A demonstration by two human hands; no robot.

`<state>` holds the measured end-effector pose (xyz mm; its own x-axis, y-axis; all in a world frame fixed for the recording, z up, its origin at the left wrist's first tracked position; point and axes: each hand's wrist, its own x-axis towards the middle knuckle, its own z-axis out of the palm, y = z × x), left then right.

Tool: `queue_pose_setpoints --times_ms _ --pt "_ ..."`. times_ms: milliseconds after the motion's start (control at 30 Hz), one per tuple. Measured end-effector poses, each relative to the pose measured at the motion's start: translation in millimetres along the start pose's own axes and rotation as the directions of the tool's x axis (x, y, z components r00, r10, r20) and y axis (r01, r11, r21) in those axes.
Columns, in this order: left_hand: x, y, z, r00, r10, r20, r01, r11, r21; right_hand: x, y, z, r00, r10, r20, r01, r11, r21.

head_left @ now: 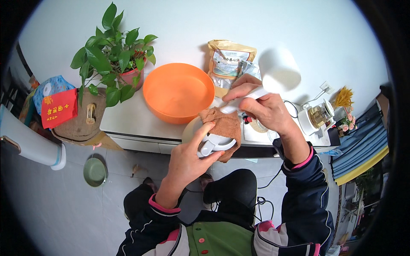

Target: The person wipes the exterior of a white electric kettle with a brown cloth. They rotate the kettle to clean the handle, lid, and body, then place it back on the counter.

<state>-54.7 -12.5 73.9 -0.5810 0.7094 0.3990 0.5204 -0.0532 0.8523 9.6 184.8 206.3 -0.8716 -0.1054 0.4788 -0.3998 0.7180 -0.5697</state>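
In front of the white cabinet, my left hand (189,160) grips a cream rounded vessel (190,131) with a white slotted top part (214,145). A brown cloth (224,123) drapes over it, under my left index fingertip. My right hand (262,107) holds a white handle-like piece (245,100) between thumb and fingers, its lower end at the cloth's upper edge. Just above that hand is a blurred white cylindrical object (278,72); I cannot tell whether it joins the handle. An orange plastic basin (179,91) stands close by on the left.
The white cabinet top (125,115) runs along the wall. A potted pothos (112,60) stands left, a kraft pouch (230,59) behind, and a glass teapot on a white base (317,116) right. A burlap-topped stool (96,112) and a green bowl (95,172) are at left. Black cables (264,203) hang near my knees.
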Motion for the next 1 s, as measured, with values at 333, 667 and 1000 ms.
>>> queue_pose_setpoints --times_ms 333,667,1000 --pt "-1.1 -4.2 4.1 0.997 0.052 -0.054 -0.051 0.998 0.025 5.8 8.4 8.2 0.925 0.308 0.221 -0.310 0.950 -0.027" --pt "-4.6 -17.5 22.9 0.981 -0.006 -0.193 0.003 1.000 -0.018 28.2 -10.0 5.3 0.903 -0.060 0.426 0.250 0.879 -0.407" --pt "-7.1 -23.9 25.6 0.976 0.017 -0.219 -0.023 0.999 -0.026 9.6 -2.3 10.2 0.950 0.193 0.244 -0.141 0.967 -0.213"
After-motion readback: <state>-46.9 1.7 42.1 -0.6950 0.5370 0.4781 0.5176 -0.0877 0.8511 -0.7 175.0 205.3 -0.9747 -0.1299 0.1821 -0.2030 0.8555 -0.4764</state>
